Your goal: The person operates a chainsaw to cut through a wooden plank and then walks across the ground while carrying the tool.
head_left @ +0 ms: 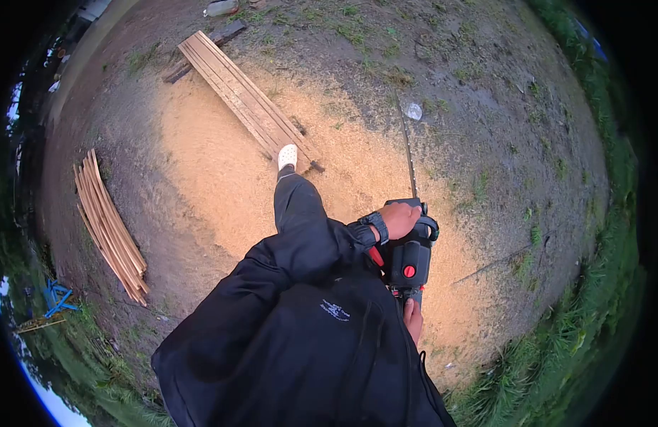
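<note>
Chainsaw [409,260]: black body, red button, right of centre above the sawdust [222,178]. Thin guide bar [407,149] points far and is hard to make out. Left hand [399,219] is wrapped closed around the top handle. The right hand [413,319] is at the rear, mostly hidden by the dark jacket [307,341], so its grip cannot be told.

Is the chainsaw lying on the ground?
No, the left hand and the right hand hold the chainsaw above the sawdust.
</note>
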The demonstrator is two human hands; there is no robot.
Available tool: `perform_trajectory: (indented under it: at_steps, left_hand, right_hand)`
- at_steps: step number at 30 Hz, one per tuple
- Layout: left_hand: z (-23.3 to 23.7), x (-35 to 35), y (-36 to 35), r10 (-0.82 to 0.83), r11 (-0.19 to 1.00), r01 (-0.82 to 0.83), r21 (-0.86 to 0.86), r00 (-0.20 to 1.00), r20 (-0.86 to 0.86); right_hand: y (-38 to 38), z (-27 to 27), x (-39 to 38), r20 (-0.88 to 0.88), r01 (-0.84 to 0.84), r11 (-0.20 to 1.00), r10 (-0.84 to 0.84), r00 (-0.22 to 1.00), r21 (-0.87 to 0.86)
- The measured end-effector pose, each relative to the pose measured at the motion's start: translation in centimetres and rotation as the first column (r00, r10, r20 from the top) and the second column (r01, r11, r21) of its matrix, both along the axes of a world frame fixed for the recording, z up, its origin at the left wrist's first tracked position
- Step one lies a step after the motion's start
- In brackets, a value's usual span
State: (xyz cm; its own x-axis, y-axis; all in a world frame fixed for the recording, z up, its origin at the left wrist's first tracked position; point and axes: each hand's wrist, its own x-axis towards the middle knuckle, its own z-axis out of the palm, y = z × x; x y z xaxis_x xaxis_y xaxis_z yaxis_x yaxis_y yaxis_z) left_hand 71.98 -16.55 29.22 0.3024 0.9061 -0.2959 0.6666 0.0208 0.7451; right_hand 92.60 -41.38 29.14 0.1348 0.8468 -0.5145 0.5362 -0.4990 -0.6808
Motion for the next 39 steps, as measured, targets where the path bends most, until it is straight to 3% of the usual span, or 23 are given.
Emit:
perform_trajectory:
  at_steps: [2, 3, 5, 9, 11, 13, 17, 18, 19, 21, 23, 25, 27, 30, 35, 37, 39]
  left_hand:
    - [-1.1, 0.4, -0.4, -0.089, 0.996, 0.090, 0.022, 0.995, -0.037]
    - [-1.1, 0.4, -1.3, -0.086, 0.996, 0.086, 0.004, 0.996, -0.038]
    - [-0.8, -0.3, -2.1, -0.043, 0.993, 0.041, -0.114, 0.999, -0.016]
    - [-3.1, -1.5, -3.8, 0.076, 0.986, -0.077, -0.146, 0.997, -0.012]
    - [-1.0, -2.8, -3.8, 0.055, 0.993, -0.055, -0.100, 0.998, -0.006]
    - [-0.8, -4.1, -3.4, 0.118, 0.980, -0.113, -0.163, 0.993, 0.022]
    - [-1.2, -8.2, -4.0, 0.235, 0.968, -0.227, -0.104, 0.970, 0.066]
    - [-1.8, -9.7, -3.9, 0.268, 0.945, -0.251, -0.209, 0.962, 0.055]
    - [-3.1, -10.8, -4.2, 0.285, 0.942, -0.266, -0.203, 0.956, 0.071]
    - [-5.8, -12.8, -4.6, 0.325, 0.942, -0.319, -0.103, 0.944, 0.053]
    - [-6.5, -15.1, -5.2, 0.419, 0.896, -0.409, -0.173, 0.908, 0.026]
    - [-8.6, -17.6, -6.7, 0.382, 0.923, -0.383, -0.046, 0.924, -0.020]
    - [-9.4, -19.4, -7.8, 0.384, 0.923, -0.385, -0.003, 0.921, -0.066]
    - [-9.4, -20.8, -9.3, 0.471, 0.881, -0.472, 0.020, 0.875, -0.113]
    - [-7.8, -21.0, -12.7, 0.573, 0.818, -0.575, 0.012, 0.813, -0.103]
    - [-7.0, -20.1, -13.5, 0.634, 0.764, -0.641, -0.075, 0.767, -0.096]
    - [-7.6, -18.4, -14.2, 0.651, 0.755, -0.656, -0.020, 0.752, -0.100]
  right_hand:
    - [-2.4, -2.6, 0.2, -0.021, 0.050, 0.999, -0.049, 0.999, 0.010]
    - [-2.5, -0.7, -0.4, -0.023, 0.046, 0.999, -0.046, 0.999, -0.009]
    - [-2.0, 2.5, -1.9, -0.073, 0.090, 0.975, -0.107, 0.992, -0.204]
    - [-2.3, 1.9, -0.3, -0.017, -0.048, 0.988, 0.046, 0.999, -0.149]
    - [-1.1, 1.6, 0.3, -0.027, -0.081, 0.966, 0.076, 0.997, -0.246]
    - [-0.4, 0.9, -0.1, -0.004, -0.135, 0.987, 0.135, 0.991, -0.090]
    - [2.0, -0.1, -1.1, 0.033, -0.273, 0.952, 0.280, 0.960, -0.136]
    - [2.9, -0.1, -1.8, 0.042, -0.302, 0.945, 0.309, 0.950, -0.128]
    - [3.6, 0.2, -2.5, 0.056, -0.327, 0.936, 0.336, 0.940, -0.128]
    - [5.5, 0.5, -4.0, 0.083, -0.366, 0.929, 0.370, 0.925, -0.057]
    - [6.9, 0.7, -5.0, 0.117, -0.451, 0.884, 0.464, 0.878, -0.122]
    - [8.8, 1.2, -6.5, 0.122, -0.507, 0.855, 0.517, 0.847, -0.108]
    - [10.1, 1.7, -7.7, 0.166, -0.585, 0.790, 0.611, 0.774, -0.184]
    - [12.2, 2.0, -8.5, 0.139, -0.665, 0.735, 0.678, 0.722, -0.132]
    - [14.0, 1.9, -8.1, 0.197, -0.777, 0.615, 0.785, 0.587, -0.137]
    - [14.6, 1.8, -7.1, 0.211, -0.799, 0.585, 0.805, 0.554, -0.137]
    - [15.0, 1.7, -5.7, 0.223, -0.818, 0.560, 0.820, 0.527, -0.130]
